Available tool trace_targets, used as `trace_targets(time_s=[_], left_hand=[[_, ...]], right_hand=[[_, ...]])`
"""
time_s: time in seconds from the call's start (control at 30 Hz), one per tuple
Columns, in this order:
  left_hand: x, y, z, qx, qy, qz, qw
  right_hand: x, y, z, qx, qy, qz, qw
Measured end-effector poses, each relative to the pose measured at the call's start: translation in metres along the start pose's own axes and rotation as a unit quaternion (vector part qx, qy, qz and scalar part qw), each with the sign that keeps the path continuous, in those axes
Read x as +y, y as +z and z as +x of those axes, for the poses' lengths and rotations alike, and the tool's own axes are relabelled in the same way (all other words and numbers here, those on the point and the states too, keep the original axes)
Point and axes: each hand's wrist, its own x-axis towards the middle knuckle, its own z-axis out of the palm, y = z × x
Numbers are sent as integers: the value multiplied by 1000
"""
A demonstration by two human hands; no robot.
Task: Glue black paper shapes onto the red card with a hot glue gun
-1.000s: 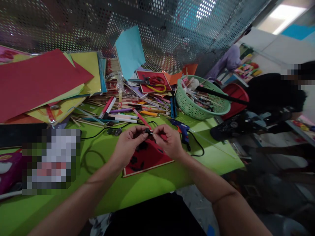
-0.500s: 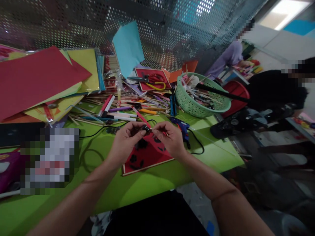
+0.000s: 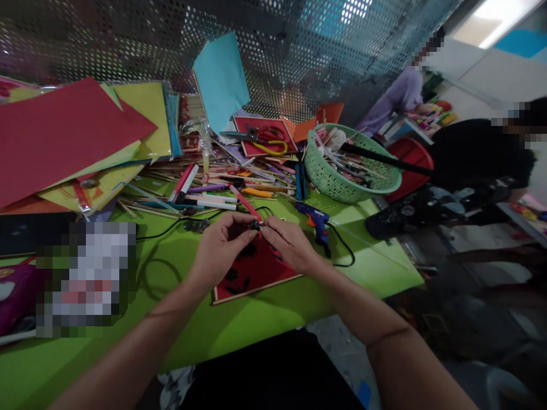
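Note:
Both hands meet over a red panel (image 3: 260, 272) with light wooden edging and black shapes lying on it. My left hand (image 3: 220, 242) is closed, its thumb and fingers pinching a small shiny black piece (image 3: 255, 225). From the other side my right hand (image 3: 290, 242) grips the same piece with fingertips together. What exactly the piece is cannot be made out. Just beyond the hands lies a pink-red stick (image 3: 244, 200), partly hidden by them. Right of my right hand rests a blue glue gun (image 3: 314, 219) with a black cord.
Pens and sticks (image 3: 205, 193) lie behind the hands, with scissors (image 3: 265, 139) farther back. A green basket (image 3: 350, 173) of tools stands at back right. Coloured paper (image 3: 64, 136) is stacked left. A black phone-like slab (image 3: 36, 233) lies below it. Two other people are at right.
My right hand has turned slightly, its fingers now flatter and closer together around the black piece. The left hand has hardly moved and keeps its pinch.

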Motion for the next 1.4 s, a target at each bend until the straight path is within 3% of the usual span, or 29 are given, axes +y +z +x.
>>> trace_targets(time_s=[0.23, 0.63, 0.83, 1.17, 1.4], left_hand=[[-5, 2, 0, -14, 10, 19, 1000], [-5, 1, -1, -18, 32, 41, 998], [-4, 2, -3, -18, 58, 86, 994], [-6, 2, -1, -12, 40, 52, 998], [-4, 3, -1, -6, 23, 38, 999]], right_hand=[[0, 2, -1, -17, -3, 25, 1000], [3, 2, -3, -28, 25, 174, 984], [5, 5, -2, -15, 21, 153, 988], [5, 7, -2, -7, 14, 169, 985], [4, 3, -3, -20, -8, 16, 1000]])
